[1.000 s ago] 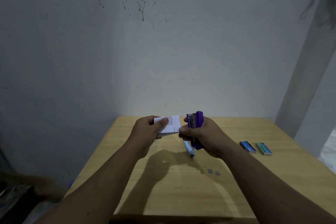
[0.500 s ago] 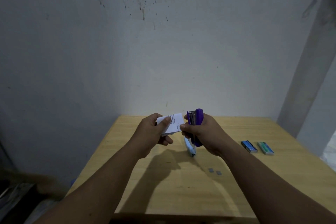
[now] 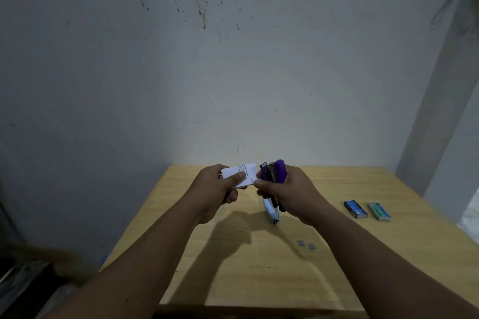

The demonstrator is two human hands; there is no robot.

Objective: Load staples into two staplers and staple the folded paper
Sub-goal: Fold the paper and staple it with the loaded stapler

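Folded paper [image 3: 241, 175] held above counter [image 3: 337, 267], right edge at purple stapler [image 3: 274, 176] mouth. Step: stapling. Next: slide edge between stapler arms, squeeze. Left hand [image 3: 217, 186] grip pinched closed on paper; right hand [image 3: 290, 191] grip wrapped around stapler. White stapler [image 3: 270, 211] on counter just below.

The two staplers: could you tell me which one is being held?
The purple stapler, gripped upright in the right hand beside the folded paper. The light blue stapler lies on the table, untouched.
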